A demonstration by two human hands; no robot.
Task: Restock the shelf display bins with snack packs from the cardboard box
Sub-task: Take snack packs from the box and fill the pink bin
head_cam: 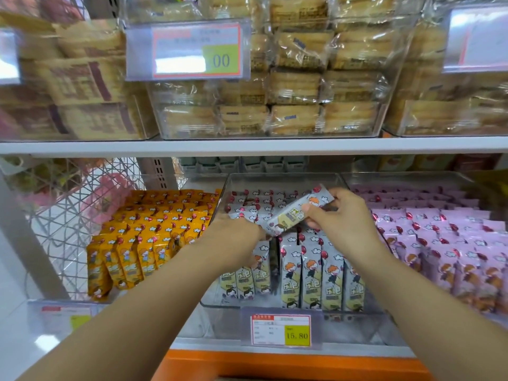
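Observation:
A clear plastic bin (283,180) in the middle of the lower shelf holds rows of upright grey snack packs (312,273) with cartoon figures. My right hand (339,215) holds one grey snack pack (295,213) tilted above the bin, thumb on top. My left hand (233,237) reaches into the bin's left side, fingers curled against the standing packs and touching the lower end of the held pack. The cardboard box is out of view.
Yellow snack packs (145,237) fill the bin to the left, pink packs (450,243) the bin to the right. A price tag (281,329) hangs on the middle bin's front. Clear bins of wrapped biscuits (275,78) sit on the shelf above. A wire rack (79,204) stands left.

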